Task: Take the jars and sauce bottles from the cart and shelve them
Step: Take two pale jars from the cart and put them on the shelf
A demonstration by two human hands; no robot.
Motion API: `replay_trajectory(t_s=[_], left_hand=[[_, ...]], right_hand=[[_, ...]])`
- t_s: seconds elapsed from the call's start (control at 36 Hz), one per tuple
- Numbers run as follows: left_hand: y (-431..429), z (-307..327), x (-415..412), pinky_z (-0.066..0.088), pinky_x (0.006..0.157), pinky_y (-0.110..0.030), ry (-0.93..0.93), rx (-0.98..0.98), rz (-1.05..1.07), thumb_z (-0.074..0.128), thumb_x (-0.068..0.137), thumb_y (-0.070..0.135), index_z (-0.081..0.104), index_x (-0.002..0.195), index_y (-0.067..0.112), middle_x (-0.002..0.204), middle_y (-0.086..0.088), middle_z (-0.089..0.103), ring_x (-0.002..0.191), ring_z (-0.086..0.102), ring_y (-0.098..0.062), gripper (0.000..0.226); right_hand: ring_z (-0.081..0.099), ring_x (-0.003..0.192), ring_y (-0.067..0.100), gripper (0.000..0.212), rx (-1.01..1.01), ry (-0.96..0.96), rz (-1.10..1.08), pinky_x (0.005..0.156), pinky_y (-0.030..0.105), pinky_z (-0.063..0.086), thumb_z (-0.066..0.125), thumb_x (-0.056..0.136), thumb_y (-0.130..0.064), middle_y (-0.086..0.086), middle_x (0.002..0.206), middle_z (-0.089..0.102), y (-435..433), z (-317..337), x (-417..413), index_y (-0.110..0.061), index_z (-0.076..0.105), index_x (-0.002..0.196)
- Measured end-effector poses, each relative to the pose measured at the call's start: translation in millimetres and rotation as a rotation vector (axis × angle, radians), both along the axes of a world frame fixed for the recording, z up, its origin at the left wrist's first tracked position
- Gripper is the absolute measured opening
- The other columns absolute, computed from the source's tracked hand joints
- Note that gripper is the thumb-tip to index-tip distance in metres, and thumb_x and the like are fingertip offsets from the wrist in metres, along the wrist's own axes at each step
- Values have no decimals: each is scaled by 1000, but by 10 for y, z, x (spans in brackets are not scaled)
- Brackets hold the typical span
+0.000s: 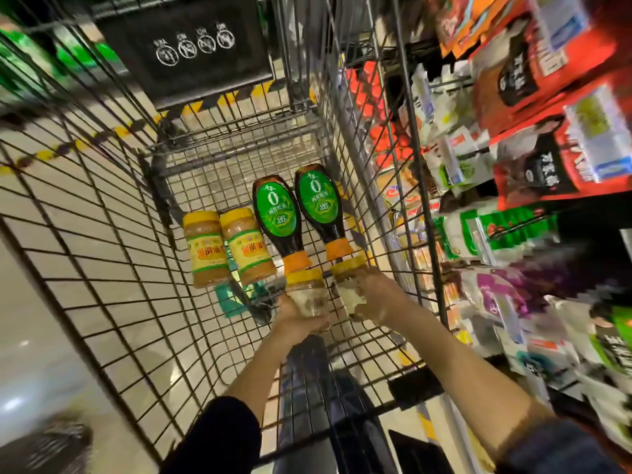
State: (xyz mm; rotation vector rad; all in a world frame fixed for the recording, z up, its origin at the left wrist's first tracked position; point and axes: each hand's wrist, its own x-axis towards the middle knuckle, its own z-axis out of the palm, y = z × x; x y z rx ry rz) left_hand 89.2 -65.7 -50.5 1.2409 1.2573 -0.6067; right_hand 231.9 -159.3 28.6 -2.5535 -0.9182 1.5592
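Note:
Inside the wire cart [113, 302], two yellow-lidded jars lie side by side, one [205, 249] left of the other [249, 246]. Right of them lie two dark sauce bottles with green labels and orange caps, one [278, 220] beside the other [321, 210]. My left hand [294, 319] grips a yellow-lidded jar [306, 292] near the cart floor. My right hand [372, 295] grips another such jar [350, 285] just to its right. Both held jars sit right below the bottle caps.
Store shelves [513, 200] packed with packets and boxes run along the right side of the cart. A black child-seat flap [191, 46] closes the cart's far end. Pale tiled floor with yellow-black tape [51, 152] shows through the wire on the left.

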Motion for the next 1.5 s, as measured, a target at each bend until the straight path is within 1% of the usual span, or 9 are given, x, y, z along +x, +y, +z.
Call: replay_trajectory(t_s=[0.14,0.33,0.47,0.64,0.92,1.14,1.33,1.39,1.5], left_hand=[[197,278,-222,51,82,-18,-104,-15,48,85,61,6,47,116,10,103,2,63,100,62,-15,67],[494,623,-510,48,98,-40,-187,-77,129,93,38,30,44,125,14,114,-2,65,107,62,-17,101],[605,762,-600,48,78,-17,-225,-10,121,85,61,13,41,117,23,103,9,62,97,59,-5,73],[656,792,-605,41,78,-16,-244,-17,149,82,66,12,39,129,20,104,15,59,96,54,2,77],[650,886,-552,38,62,-5,-245,18,146,80,68,10,38,114,29,95,21,55,86,50,9,65],[637,909,-562,40,68,-8,-249,39,172,79,68,5,40,106,32,94,16,57,95,55,0,60],[621,1048,-583,43,74,-16,-276,77,220,79,66,7,39,110,30,96,15,57,93,56,-5,64],[616,1141,-587,39,70,-14,-289,83,247,79,66,6,39,110,31,96,14,57,97,56,-9,64],[603,1409,-587,40,70,-9,-337,146,244,78,69,7,35,119,24,95,18,51,96,54,-4,69]], right_hand=[[55,113,32,52,-144,-55,-45,91,36,47,63,82,-8,17,130,45,51,-133,-12,-6,44,131],[55,114,30,40,-260,-194,-8,90,34,47,57,89,-12,16,124,54,123,-348,-9,-2,46,125],[57,112,30,36,-253,-191,-81,88,35,48,56,88,-9,16,122,56,125,-446,-11,-3,47,123],[54,115,33,59,-209,-117,-128,94,38,45,71,79,-19,16,123,54,111,-464,-29,-5,41,128],[55,116,32,108,-128,126,-306,90,33,44,79,71,-22,13,126,56,44,-646,-128,-14,3,148],[54,118,29,89,-54,88,-405,95,34,42,82,66,-16,10,125,58,23,-699,-137,-8,29,136],[59,109,29,97,70,102,-399,94,46,48,85,49,-37,7,115,63,1,-677,-144,-16,33,128],[61,104,24,101,79,139,-416,90,41,51,83,39,-46,1,110,64,9,-554,-138,-21,34,124],[52,77,3,63,191,204,-462,63,6,42,80,68,-7,-9,87,53,62,-102,-162,-18,38,113]])
